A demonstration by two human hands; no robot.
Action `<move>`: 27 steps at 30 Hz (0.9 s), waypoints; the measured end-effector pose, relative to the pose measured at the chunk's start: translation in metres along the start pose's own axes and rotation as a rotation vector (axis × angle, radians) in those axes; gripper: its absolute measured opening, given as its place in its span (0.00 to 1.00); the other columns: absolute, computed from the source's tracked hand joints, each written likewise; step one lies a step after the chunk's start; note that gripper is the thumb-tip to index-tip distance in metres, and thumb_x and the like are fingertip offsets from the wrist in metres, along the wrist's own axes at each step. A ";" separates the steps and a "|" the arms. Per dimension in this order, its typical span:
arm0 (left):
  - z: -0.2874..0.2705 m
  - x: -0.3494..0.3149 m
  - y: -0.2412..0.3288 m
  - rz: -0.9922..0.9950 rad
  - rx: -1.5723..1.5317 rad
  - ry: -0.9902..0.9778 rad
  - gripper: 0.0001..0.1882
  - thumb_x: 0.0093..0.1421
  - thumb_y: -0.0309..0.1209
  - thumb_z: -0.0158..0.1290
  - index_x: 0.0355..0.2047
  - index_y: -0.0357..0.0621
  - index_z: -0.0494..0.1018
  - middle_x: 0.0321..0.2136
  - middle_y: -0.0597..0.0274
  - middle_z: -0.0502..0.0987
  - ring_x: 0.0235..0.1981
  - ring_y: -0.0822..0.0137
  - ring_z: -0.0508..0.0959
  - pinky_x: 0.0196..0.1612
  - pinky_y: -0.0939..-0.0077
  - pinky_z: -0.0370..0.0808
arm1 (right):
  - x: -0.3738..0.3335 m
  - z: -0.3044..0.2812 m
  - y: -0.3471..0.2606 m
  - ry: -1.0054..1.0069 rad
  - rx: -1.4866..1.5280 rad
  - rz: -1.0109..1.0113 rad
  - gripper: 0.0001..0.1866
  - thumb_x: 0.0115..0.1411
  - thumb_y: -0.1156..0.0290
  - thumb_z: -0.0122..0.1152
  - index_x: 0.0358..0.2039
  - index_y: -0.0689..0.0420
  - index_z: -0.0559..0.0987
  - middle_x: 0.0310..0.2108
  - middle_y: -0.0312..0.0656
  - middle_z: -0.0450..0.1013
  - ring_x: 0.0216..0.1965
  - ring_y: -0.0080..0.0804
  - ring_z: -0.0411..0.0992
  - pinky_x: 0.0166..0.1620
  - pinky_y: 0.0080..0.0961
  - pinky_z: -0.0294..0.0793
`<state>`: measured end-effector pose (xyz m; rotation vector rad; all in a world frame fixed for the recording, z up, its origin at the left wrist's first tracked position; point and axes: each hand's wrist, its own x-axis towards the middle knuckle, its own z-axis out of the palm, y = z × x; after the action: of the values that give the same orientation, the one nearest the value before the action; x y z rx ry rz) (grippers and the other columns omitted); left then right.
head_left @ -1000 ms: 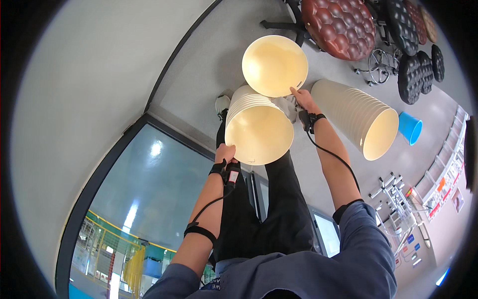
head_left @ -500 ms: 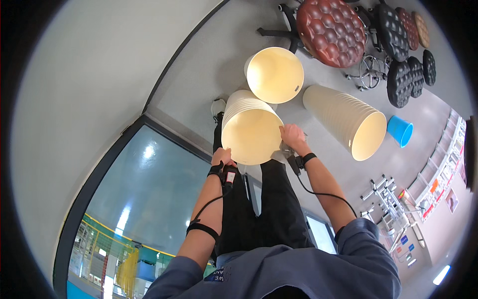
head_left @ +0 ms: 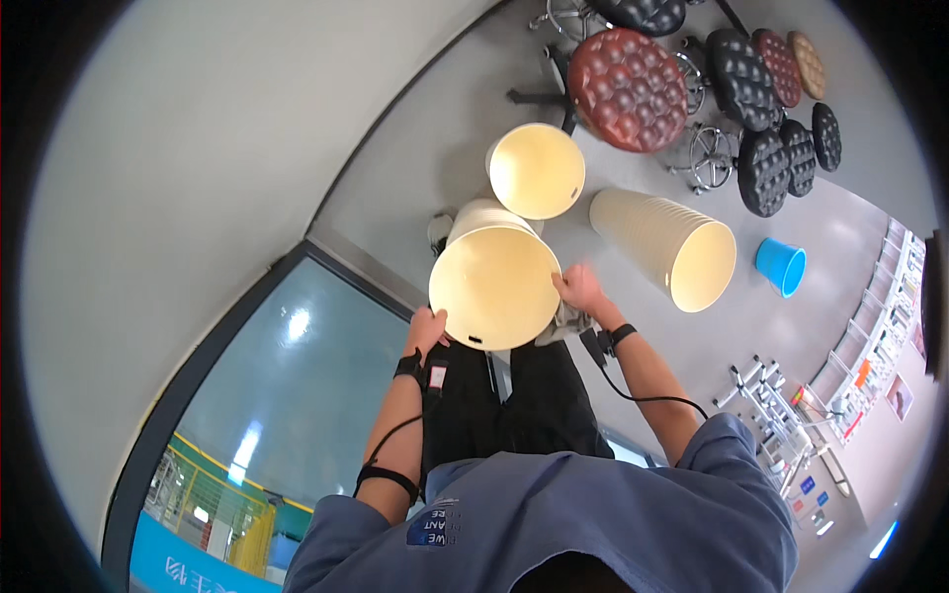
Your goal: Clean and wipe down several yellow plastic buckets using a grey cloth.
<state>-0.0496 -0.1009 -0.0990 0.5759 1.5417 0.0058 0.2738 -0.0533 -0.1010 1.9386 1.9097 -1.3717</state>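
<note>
A cream-coloured bucket (head_left: 494, 282) is held in front of my legs with its mouth facing up. My left hand (head_left: 428, 328) is closed on its left rim. My right hand (head_left: 580, 287) grips the right rim. A small dark slot shows near the bucket's near edge. Behind it, the pale upper part of the cream stack (head_left: 484, 214) shows; how far the bucket overlaps it is hidden. Just beyond stands another cream bucket (head_left: 539, 170), open side up. Something greyish (head_left: 565, 324), perhaps cloth, shows below my right hand.
A tall stack of nested cream buckets (head_left: 657, 242) leans to the right, with a small blue bucket (head_left: 781, 265) past it. Several round tufted stools (head_left: 630, 91) stand at the far right. A grey wall (head_left: 198, 148) and a glass panel (head_left: 297, 346) run along the left.
The bucket in my hands has come up toward me and looks larger. Its stacked rims below are now mostly hidden, and its slot has come into sight. My view has shifted slightly.
</note>
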 end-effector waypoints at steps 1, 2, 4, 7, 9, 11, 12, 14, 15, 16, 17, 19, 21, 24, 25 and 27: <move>-0.002 -0.003 0.002 -0.029 0.107 0.037 0.19 0.52 0.34 0.44 0.26 0.23 0.73 0.18 0.47 0.76 0.14 0.60 0.77 0.17 0.72 0.72 | -0.003 -0.008 -0.007 0.025 0.002 -0.007 0.23 0.52 0.58 0.50 0.11 0.65 0.73 0.14 0.58 0.66 0.18 0.57 0.67 0.24 0.46 0.67; -0.002 -0.006 0.003 0.003 0.122 0.123 0.18 0.52 0.33 0.44 0.27 0.24 0.73 0.21 0.45 0.77 0.18 0.58 0.77 0.20 0.70 0.72 | -0.004 -0.015 -0.014 0.012 -0.011 -0.016 0.22 0.52 0.58 0.50 0.11 0.65 0.73 0.15 0.58 0.67 0.19 0.57 0.68 0.25 0.46 0.68; 0.001 -0.019 0.030 0.055 0.139 0.215 0.18 0.52 0.33 0.44 0.29 0.24 0.73 0.23 0.44 0.77 0.22 0.55 0.78 0.22 0.67 0.73 | -0.006 -0.028 -0.026 0.011 -0.043 0.017 0.21 0.50 0.59 0.50 0.12 0.65 0.74 0.16 0.58 0.68 0.20 0.57 0.68 0.28 0.46 0.69; 0.006 -0.039 0.068 0.084 0.047 0.284 0.15 0.52 0.29 0.42 0.29 0.25 0.72 0.26 0.39 0.76 0.28 0.47 0.78 0.26 0.62 0.74 | -0.008 -0.051 -0.037 0.079 -0.050 -0.011 0.21 0.49 0.58 0.50 0.13 0.65 0.74 0.18 0.58 0.69 0.22 0.56 0.69 0.30 0.46 0.70; 0.005 -0.036 0.067 0.121 0.081 0.478 0.15 0.52 0.27 0.41 0.32 0.27 0.72 0.28 0.38 0.76 0.33 0.44 0.76 0.34 0.60 0.72 | -0.007 -0.067 -0.053 0.114 -0.013 -0.057 0.21 0.49 0.59 0.50 0.13 0.66 0.73 0.17 0.60 0.67 0.21 0.58 0.68 0.27 0.46 0.68; 0.004 -0.042 0.079 0.128 -0.005 0.481 0.16 0.52 0.25 0.40 0.38 0.30 0.70 0.32 0.39 0.75 0.38 0.43 0.74 0.40 0.58 0.69 | -0.015 -0.086 -0.063 0.146 0.022 -0.088 0.21 0.49 0.60 0.50 0.12 0.67 0.71 0.15 0.61 0.65 0.19 0.59 0.66 0.25 0.47 0.65; 0.005 -0.048 0.087 0.263 -0.060 0.484 0.16 0.52 0.24 0.39 0.40 0.32 0.70 0.33 0.39 0.75 0.38 0.43 0.74 0.40 0.58 0.69 | -0.018 -0.095 -0.064 0.160 0.039 -0.095 0.21 0.48 0.60 0.50 0.12 0.68 0.71 0.15 0.61 0.64 0.19 0.59 0.66 0.25 0.47 0.65; 0.006 -0.057 0.103 0.405 0.012 0.541 0.17 0.51 0.21 0.39 0.42 0.36 0.68 0.35 0.41 0.74 0.39 0.42 0.73 0.40 0.58 0.69 | -0.031 -0.106 -0.067 0.183 0.058 -0.103 0.21 0.48 0.60 0.50 0.13 0.68 0.71 0.15 0.61 0.64 0.19 0.59 0.66 0.25 0.47 0.65; 0.006 -0.060 0.120 0.424 0.015 0.540 0.17 0.51 0.21 0.39 0.42 0.36 0.68 0.35 0.41 0.74 0.39 0.42 0.73 0.40 0.58 0.69 | -0.034 -0.111 -0.062 0.244 0.038 -0.107 0.21 0.48 0.61 0.50 0.13 0.69 0.71 0.15 0.61 0.64 0.19 0.59 0.66 0.25 0.47 0.65; 0.010 -0.070 0.132 0.461 0.063 0.547 0.17 0.51 0.21 0.40 0.42 0.36 0.68 0.34 0.41 0.74 0.39 0.42 0.73 0.40 0.57 0.69 | -0.044 -0.113 -0.060 0.292 0.021 -0.104 0.21 0.48 0.61 0.50 0.13 0.69 0.71 0.15 0.62 0.63 0.18 0.59 0.66 0.24 0.47 0.65; 0.014 -0.077 0.143 0.496 0.112 0.552 0.16 0.51 0.21 0.40 0.41 0.36 0.69 0.34 0.41 0.74 0.39 0.41 0.72 0.40 0.57 0.69 | -0.053 -0.116 -0.056 0.297 0.024 -0.096 0.21 0.48 0.61 0.50 0.13 0.69 0.71 0.15 0.62 0.63 0.18 0.59 0.66 0.24 0.47 0.65; 0.015 -0.084 0.157 0.496 0.148 0.557 0.16 0.51 0.20 0.41 0.41 0.37 0.69 0.34 0.41 0.74 0.39 0.41 0.72 0.39 0.55 0.69 | -0.067 -0.129 -0.058 0.260 0.067 -0.049 0.21 0.48 0.61 0.51 0.14 0.69 0.71 0.14 0.61 0.64 0.18 0.58 0.66 0.23 0.46 0.64; 0.020 -0.086 0.174 0.604 0.177 0.571 0.16 0.51 0.20 0.41 0.41 0.38 0.68 0.34 0.41 0.74 0.38 0.40 0.72 0.38 0.53 0.68 | -0.079 -0.130 -0.055 0.261 0.094 0.005 0.21 0.49 0.60 0.51 0.14 0.70 0.71 0.14 0.61 0.64 0.17 0.58 0.66 0.23 0.46 0.64; 0.033 -0.074 0.192 0.687 0.208 0.584 0.18 0.51 0.19 0.41 0.43 0.39 0.68 0.34 0.42 0.74 0.38 0.41 0.71 0.39 0.52 0.68 | -0.086 -0.126 -0.044 0.340 0.129 0.085 0.23 0.50 0.58 0.53 0.15 0.70 0.71 0.13 0.60 0.64 0.16 0.56 0.66 0.23 0.44 0.64; 0.037 -0.068 0.194 0.713 0.228 0.595 0.19 0.51 0.19 0.41 0.44 0.39 0.67 0.34 0.41 0.74 0.38 0.41 0.71 0.39 0.52 0.68 | -0.088 -0.125 -0.044 0.403 0.140 0.092 0.25 0.51 0.56 0.53 0.15 0.70 0.71 0.12 0.60 0.63 0.15 0.55 0.66 0.22 0.43 0.64; 0.042 -0.044 0.193 0.754 0.220 0.582 0.20 0.50 0.19 0.42 0.46 0.41 0.67 0.33 0.43 0.74 0.38 0.41 0.72 0.39 0.51 0.68 | -0.089 -0.128 -0.043 0.346 0.171 0.175 0.25 0.51 0.55 0.53 0.16 0.70 0.72 0.13 0.60 0.64 0.18 0.56 0.67 0.24 0.44 0.65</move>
<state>0.0543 0.0363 0.0064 1.3944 1.7971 0.6328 0.3201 -0.0319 0.0527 2.5001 1.7400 -1.2536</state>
